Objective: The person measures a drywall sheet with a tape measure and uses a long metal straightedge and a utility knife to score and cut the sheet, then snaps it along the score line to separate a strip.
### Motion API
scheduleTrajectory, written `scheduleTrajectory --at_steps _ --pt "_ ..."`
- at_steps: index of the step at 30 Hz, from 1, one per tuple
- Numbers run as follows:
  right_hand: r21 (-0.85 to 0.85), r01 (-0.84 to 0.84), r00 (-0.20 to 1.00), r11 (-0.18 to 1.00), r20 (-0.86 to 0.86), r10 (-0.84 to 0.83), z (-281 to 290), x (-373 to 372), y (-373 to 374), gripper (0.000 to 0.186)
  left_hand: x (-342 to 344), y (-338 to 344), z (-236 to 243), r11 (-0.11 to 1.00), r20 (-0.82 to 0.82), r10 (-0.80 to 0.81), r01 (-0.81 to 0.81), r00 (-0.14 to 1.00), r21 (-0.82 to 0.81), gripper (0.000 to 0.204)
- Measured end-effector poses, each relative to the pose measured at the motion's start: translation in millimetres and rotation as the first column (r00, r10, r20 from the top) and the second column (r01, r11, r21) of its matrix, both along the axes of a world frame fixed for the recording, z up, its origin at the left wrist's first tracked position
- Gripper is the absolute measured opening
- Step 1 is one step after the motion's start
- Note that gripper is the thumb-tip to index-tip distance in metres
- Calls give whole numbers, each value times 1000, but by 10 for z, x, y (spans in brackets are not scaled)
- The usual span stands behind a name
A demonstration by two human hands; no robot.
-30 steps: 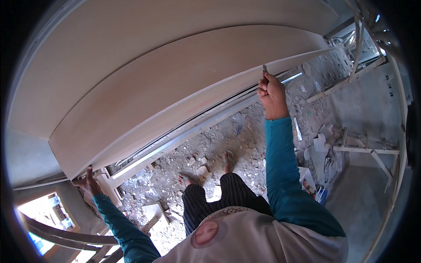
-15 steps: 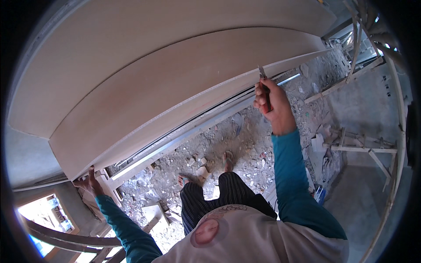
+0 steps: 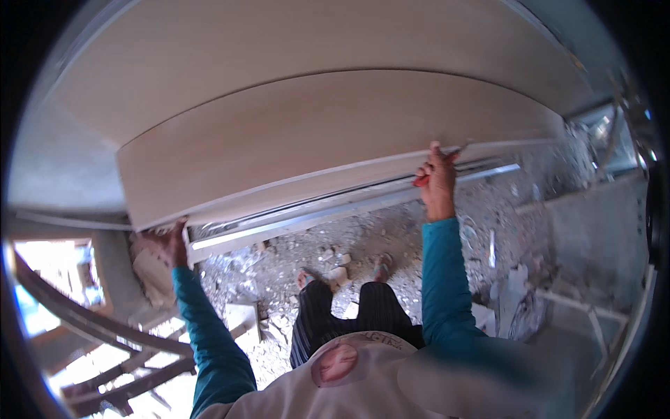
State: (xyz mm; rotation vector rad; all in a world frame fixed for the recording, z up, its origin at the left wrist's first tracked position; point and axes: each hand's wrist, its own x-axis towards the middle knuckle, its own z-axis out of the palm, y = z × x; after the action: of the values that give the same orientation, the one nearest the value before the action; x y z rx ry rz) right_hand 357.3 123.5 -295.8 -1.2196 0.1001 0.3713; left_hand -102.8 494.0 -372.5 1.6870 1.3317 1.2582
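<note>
A long beige board (image 3: 328, 124) lies in front of me, with a pale cut edge along its near side, against a larger beige panel (image 3: 321, 35). My left hand (image 3: 166, 244) grips the board's near edge at its left end, thumb up. My right hand (image 3: 440, 180) is closed on a red-handled utility knife (image 3: 423, 179) at the near edge, toward the right; a raised finger reaches the board and the blade points up and to the right, slightly blurred. Below the board runs a long silver metal strip (image 3: 230, 237).
Rubble and scraps (image 3: 370, 237) cover the floor around my sandalled feet (image 3: 382, 264). Curved timber pieces (image 3: 84, 321) lie before a bright window (image 3: 49, 265) at lower left. Pale wooden framing (image 3: 579, 307) and a grey wall (image 3: 590, 223) are at the right.
The view has shifted, so the board appears more level. My right hand has turned, tipping the knife to the right, and a finger has lifted to the board's edge. My left hand still grips the board.
</note>
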Motion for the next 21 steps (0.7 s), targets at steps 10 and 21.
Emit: scheduleTrajectory --at_steps 10,21 --pt "12 -52 998 999 25 51 -127 60 59 30 -64 -50 63 987 188 -159 160 969 9 125" --pt "59 69 997 996 18 -70 -149 347 34 24 3255 -1409 2165 602 -379 -697 784 609 152 30"
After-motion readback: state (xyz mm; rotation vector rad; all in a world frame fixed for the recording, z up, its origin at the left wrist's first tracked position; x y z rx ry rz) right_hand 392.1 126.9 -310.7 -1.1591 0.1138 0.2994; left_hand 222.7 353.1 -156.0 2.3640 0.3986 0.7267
